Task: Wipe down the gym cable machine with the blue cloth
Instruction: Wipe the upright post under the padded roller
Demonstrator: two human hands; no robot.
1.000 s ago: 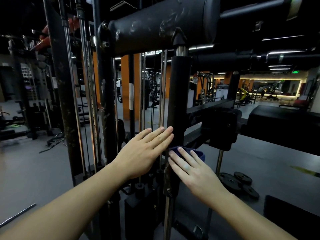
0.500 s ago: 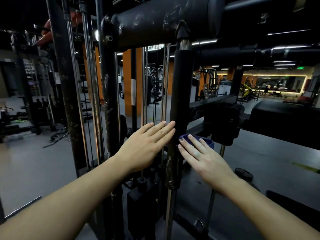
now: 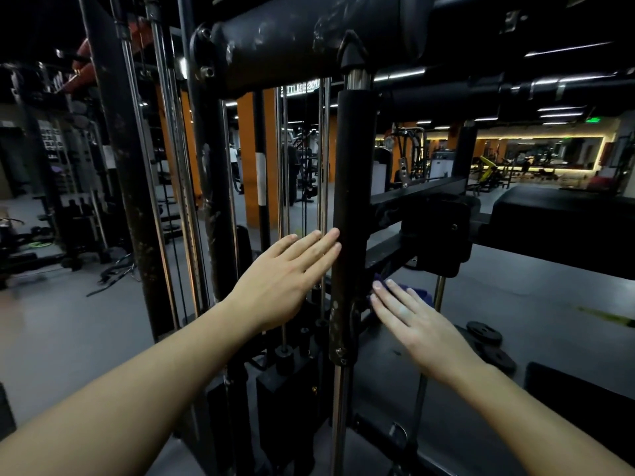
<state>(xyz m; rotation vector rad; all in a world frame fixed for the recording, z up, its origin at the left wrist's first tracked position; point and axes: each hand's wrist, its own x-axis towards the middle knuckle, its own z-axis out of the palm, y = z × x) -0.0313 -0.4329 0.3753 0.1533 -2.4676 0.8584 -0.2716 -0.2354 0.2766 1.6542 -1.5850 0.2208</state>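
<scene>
Right grip point(image 3: 415, 321): fingers laid straight, nothing clasped; blue cloth point(image 3: 419, 293) is pressed flat beneath them against the cable machine, just right of the black upright sleeve point(image 3: 352, 166); left grip point(image 3: 285, 276): open-handed, fingertips rested on the sleeve's left side, nothing held; weight stack point(image 3: 292, 393) is set below. Risk noted: the cloth, pinned rather than clasped, may be dropped to the floor if pressure is eased mid-stroke.

Both forearms are bare as far as they show. The left hand point(image 3: 281, 283) and right hand point(image 3: 412, 321) are bare too, nails short.
</scene>
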